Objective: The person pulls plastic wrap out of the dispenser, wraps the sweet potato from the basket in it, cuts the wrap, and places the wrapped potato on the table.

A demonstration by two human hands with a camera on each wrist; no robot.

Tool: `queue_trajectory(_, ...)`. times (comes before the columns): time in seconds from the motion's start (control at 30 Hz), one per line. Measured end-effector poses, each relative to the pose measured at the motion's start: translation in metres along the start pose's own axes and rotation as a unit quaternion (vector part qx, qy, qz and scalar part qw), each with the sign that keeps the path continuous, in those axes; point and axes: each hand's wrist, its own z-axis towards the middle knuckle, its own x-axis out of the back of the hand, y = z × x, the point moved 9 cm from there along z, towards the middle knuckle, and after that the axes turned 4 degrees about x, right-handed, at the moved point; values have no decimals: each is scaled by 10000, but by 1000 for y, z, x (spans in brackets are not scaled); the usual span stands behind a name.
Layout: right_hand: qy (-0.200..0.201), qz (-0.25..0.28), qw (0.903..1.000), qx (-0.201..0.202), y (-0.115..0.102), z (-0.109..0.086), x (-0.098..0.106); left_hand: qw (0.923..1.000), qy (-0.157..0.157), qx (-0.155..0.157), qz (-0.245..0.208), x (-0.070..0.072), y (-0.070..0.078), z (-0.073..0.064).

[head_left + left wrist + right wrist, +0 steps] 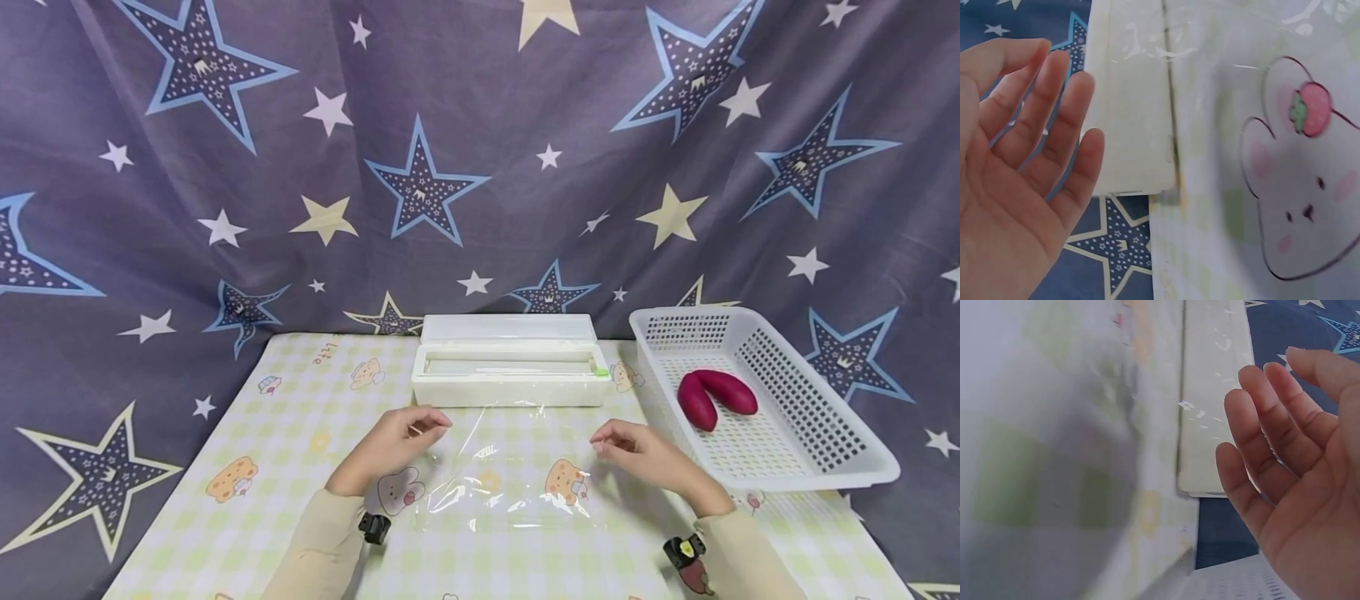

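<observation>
Landmark for all entries: the white box (pixel 510 392); sides are the person's own.

1. White box. Is standing open on the table, its long front wall facing the person; the lid (pixel 508 327) is lying back along its far side. A small green piece (pixel 602 372) is sitting at its right end.

2. Clear film (pixel 510 483). Is extending from the near side of the white box towards the person, lying over the cloth, glossy with bright creases.

3. Left hand (pixel 397 442). Is hovering just off the near left corner of the white box, beside the film; the fingers are spreading slightly apart, gently bent, and are gripping nothing.

4. Right hand (pixel 648 454). Is hovering off the near right corner of the white box, on the film's other side; the fingers are bending loosely and are gripping nothing.

5. White basket (pixel 795 482), perforated. Is standing to the right of the white box, reaching nearer to the person than the box does.

6. Two dark-red tubers (pixel 727 392). Are lying inside the basket, right of the white box, touching at one end.

7. Checked tablecloth (pixel 285 450). Is spreading beneath the white box, showing cartoon prints; a rabbit print (pixel 1304 206) is showing on the near left of the box.

8. Star-patterned curtain (pixel 517 217). Is hanging behind the white box.

9. Wrist cameras, black: one (pixel 374 528) on the left wrist, one (pixel 682 550) on the right; both are sitting nearer to the person than the white box.
</observation>
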Motion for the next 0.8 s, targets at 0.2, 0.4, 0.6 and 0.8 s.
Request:
queue_trajectory(0.2, 201, -364, 9990, 170, -20, 6, 23, 9996, 273, 54, 49, 6, 6, 6)
queue_trajectory(0.4, 479, -830, 9952, 172, -34, 9, 49, 9998, 191, -28, 27, 1, 9, 14)
queue_trajectory(0.6, 598, -1197, 9910, 96, -41, 12, 73, 9998, 79, -179, -5, -5, 17, 20)
queue_trajectory(0.8, 622, -1437, 9876, 72, -45, 11, 95, 9997, 26, -227, 12, -10, 23, 24)
